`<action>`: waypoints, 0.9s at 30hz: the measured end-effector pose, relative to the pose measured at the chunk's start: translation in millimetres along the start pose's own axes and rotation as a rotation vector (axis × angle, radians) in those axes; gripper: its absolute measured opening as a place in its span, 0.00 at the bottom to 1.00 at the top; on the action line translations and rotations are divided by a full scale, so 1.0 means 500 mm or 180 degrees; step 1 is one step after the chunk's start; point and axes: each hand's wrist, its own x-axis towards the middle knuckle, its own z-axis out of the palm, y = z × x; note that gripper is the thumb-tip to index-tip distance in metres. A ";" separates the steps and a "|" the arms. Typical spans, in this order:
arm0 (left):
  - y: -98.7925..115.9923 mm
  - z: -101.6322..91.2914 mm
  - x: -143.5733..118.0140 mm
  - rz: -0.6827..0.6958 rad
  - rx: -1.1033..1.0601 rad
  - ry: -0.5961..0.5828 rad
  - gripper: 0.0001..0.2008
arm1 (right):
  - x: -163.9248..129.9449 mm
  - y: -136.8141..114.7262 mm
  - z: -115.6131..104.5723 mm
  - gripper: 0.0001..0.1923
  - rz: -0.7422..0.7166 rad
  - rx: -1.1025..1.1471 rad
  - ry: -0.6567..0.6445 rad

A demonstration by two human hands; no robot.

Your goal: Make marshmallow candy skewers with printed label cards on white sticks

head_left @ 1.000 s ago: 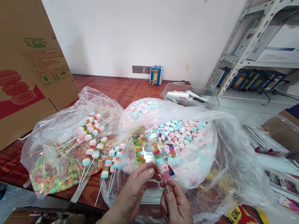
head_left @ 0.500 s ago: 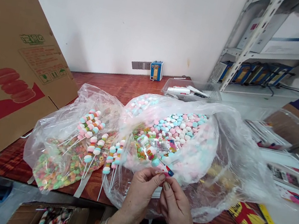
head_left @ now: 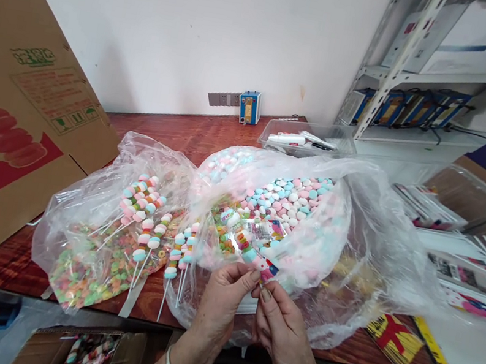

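In front of the large bag (head_left: 357, 226) of pastel candies, my left hand (head_left: 224, 297) and my right hand (head_left: 278, 318) meet, fingertips pinched together. Both grip the lower end of a candy skewer (head_left: 249, 254) inside a clear wrapper printed red and blue. Its candies point up and left over the bag. A silvery printed wrapper (head_left: 257, 229) lies on the loose pastel candies (head_left: 295, 203), beside green and orange ring candies. To the left, finished candy skewers (head_left: 142, 240) on white sticks rest on a second clear bag (head_left: 75, 210) holding fruit-coloured rings.
A big cardboard box (head_left: 31, 78) stands at the left and an open carton (head_left: 42, 347) of skewers sits below the table edge. At the back is a clear plastic tray (head_left: 341, 152). Printed wrappers (head_left: 460, 274) lie at right, near a metal shelf (head_left: 397, 65).
The view has shifted slightly to the right. Both hands stay together at the wrapped skewer's lower end, and more of the wrapper's printed end now shows above the fingers.
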 end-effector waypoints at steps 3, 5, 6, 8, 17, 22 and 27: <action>-0.001 -0.006 0.004 0.0039 -0.0025 0.0170 0.10 | 0.003 -0.006 -0.005 0.19 -0.0129 -0.0445 0.0087; 0.002 -0.011 0.007 0.0151 0.0029 0.0308 0.09 | 0.010 -0.015 -0.009 0.21 -0.0397 -0.0762 0.0375; 0.004 -0.014 0.007 0.0220 0.0077 0.0342 0.09 | 0.014 -0.021 -0.010 0.23 -0.0564 -0.0864 0.0540; 0.006 -0.016 0.005 0.0306 0.0157 0.0299 0.08 | 0.025 -0.035 -0.009 0.25 -0.0908 -0.0966 0.0800; 0.004 -0.005 0.001 0.0507 -0.0739 0.0387 0.09 | 0.041 -0.071 0.045 0.05 -0.2052 -0.2049 0.0778; 0.025 -0.008 -0.001 0.0656 -0.0859 0.0510 0.08 | 0.051 -0.043 0.044 0.07 -0.2688 -0.2408 0.0658; 0.061 -0.007 -0.005 0.0634 -0.0636 0.0539 0.15 | 0.123 0.003 0.005 0.14 -0.2530 -0.2180 0.0571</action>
